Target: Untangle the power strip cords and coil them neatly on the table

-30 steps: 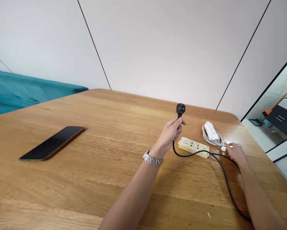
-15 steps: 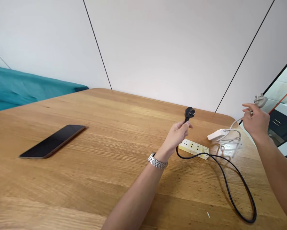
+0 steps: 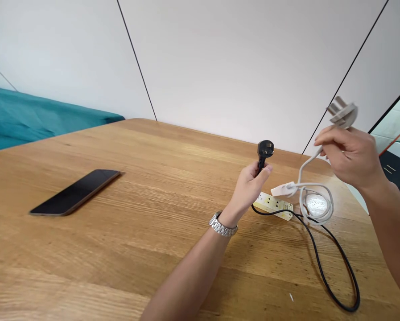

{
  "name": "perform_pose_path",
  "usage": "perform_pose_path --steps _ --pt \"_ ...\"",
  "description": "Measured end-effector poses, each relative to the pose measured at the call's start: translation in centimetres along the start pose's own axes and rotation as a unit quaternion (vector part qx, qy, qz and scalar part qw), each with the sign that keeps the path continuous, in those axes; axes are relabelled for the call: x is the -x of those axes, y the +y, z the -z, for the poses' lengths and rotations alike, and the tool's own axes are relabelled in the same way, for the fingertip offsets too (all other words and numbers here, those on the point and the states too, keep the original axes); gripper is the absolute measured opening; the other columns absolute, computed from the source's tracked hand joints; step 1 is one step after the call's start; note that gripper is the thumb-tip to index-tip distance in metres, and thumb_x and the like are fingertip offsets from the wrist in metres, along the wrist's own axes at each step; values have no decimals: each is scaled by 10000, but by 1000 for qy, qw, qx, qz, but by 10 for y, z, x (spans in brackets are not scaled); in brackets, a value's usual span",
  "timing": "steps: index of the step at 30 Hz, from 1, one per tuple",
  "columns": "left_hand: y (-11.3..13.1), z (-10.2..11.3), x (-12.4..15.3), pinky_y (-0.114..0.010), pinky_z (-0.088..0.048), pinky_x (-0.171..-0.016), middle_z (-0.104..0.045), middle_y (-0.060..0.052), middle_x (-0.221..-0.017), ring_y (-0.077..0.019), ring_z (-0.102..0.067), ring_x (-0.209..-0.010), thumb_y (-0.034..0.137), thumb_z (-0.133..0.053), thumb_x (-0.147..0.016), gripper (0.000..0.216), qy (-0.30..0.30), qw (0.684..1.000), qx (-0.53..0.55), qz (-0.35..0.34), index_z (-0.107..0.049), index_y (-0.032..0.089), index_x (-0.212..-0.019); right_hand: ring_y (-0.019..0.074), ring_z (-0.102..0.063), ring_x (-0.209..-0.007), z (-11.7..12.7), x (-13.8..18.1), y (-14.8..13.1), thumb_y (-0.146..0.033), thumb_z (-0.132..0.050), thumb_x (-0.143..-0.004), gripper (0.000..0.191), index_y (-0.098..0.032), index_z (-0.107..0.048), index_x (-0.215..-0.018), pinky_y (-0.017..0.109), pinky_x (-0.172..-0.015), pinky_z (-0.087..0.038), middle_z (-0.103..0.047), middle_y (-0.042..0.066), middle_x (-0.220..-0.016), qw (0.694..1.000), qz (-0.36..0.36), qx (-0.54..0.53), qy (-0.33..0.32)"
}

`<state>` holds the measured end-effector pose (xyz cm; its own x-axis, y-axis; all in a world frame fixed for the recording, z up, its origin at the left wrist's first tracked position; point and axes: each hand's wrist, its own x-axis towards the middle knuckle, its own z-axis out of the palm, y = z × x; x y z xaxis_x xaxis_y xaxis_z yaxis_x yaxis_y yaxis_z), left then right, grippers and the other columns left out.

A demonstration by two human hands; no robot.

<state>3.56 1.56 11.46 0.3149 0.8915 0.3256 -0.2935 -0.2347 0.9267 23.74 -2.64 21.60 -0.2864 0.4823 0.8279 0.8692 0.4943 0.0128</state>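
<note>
My left hand [image 3: 251, 185] is closed around the neck of a black plug [image 3: 265, 149], its metal pins facing away from my palm. From it a black cord [image 3: 315, 243] loops over the table to the right. My right hand [image 3: 352, 154] pinches the cord end of a grey-white plug [image 3: 343, 113], slightly blurred, with its prongs up. A white cable [image 3: 331, 205] hangs from that hand in loose coils beside a white block [image 3: 282, 190]. Under the block and behind my left hand lies a white and yellow power strip [image 3: 273, 206], partly covered.
A dark phone or tablet [image 3: 76, 194] lies on the wooden table [image 3: 146, 249] at the left. A teal seat [image 3: 35, 118] stands beyond the left edge, and a white panelled wall [image 3: 220, 67] rises behind. A small white scrap [image 3: 291, 297] lies near the front.
My right hand has moved left and nearer with the grey-white plug, pulling the white cable and block leftward over the power strip. My left hand still holds the black plug, almost in place.
</note>
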Motion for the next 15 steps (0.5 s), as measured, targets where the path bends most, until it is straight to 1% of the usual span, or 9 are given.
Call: perform_pose_path --steps 2,3,4,6,8,10,12,13,15 --pt "1 -1 2 -219 -202 -473 -304 79 -590 -61 -252 -496 429 -631 -799 279 -1 999 -19 -37 -562 167 -869 137 -597 -621 -3 -4 -15 -98 -513 -819 215 -237 -656 -739 283 -618 -467 -666 -7 -726 996 8 -73 -56" --pt "1 -2 3 -220 -213 -480 -305 80 -595 -64 -263 -505 433 -652 -792 295 -4 998 -27 -53 -559 171 -894 128 -597 -620 -6 -5 -23 -103 -510 -831 216 -233 -674 -774 274 -612 -469 -664 -12 -721 991 7 -103 -79" --pt "0 -3 4 -220 -223 -487 -303 83 -597 -67 -270 -513 436 -674 -782 315 -10 997 -32 -66 -554 176 -914 121 -600 -627 -9 -6 -31 -117 -500 -851 225 -230 -695 -840 265 -612 -475 -670 -13 -740 987 4 -130 -96" --pt "-1 -5 5 -223 -240 -498 -304 85 -604 -71 -276 -526 445 -721 -753 354 -23 995 -36 -91 -538 185 -909 119 -624 -694 -16 -8 -48 -170 -474 -906 269 -233 -700 -1037 261 -650 -503 -695 -3 -850 975 1 -183 -126" --pt "-3 -8 4 -229 -275 -516 -349 70 -629 -79 -314 -554 455 -742 -737 368 -29 993 -24 -116 -522 190 -866 143 -642 -828 -23 -10 -65 -248 -470 -942 322 -248 -641 -1215 289 -746 -533 -696 15 -990 961 8 -234 -150" --pt "-4 -10 3 -237 -327 -546 -422 42 -676 -92 -376 -600 481 -737 -740 378 -16 990 8 -141 -505 192 -817 177 -625 -982 -27 -11 -77 -324 -505 -940 371 -270 -589 -1298 341 -864 -532 -660 31 -1115 944 18 -285 -163" --pt "-3 -11 3 -243 -369 -574 -458 23 -702 -102 -416 -632 532 -700 -761 399 -1 987 50 -155 -489 194 -772 214 -573 -1127 -30 -8 -81 -397 -545 -921 396 -299 -585 -1302 399 -974 -495 -589 43 -1235 924 11 -342 -170" --pt "-1 -10 3 -239 -372 -564 -451 25 -683 -98 -414 -619 559 -678 -771 420 4 985 75 -154 -472 194 -740 232 -542 -1183 -34 -5 -80 -439 -552 -913 400 -315 -592 -1291 426 -1013 -471 -546 45 -1290 913 -6 -374 -163" --pt "6 -10 6 -218 -326 -487 -370 48 -594 -76 -348 -529 603 -637 -786 484 2 984 127 -127 -407 196 -657 256 -491 -1255 -45 8 -73 -534 -514 -914 425 -343 -581 -1288 469 -1063 -425 -463 43 -1381 886 -64 -443 -117"
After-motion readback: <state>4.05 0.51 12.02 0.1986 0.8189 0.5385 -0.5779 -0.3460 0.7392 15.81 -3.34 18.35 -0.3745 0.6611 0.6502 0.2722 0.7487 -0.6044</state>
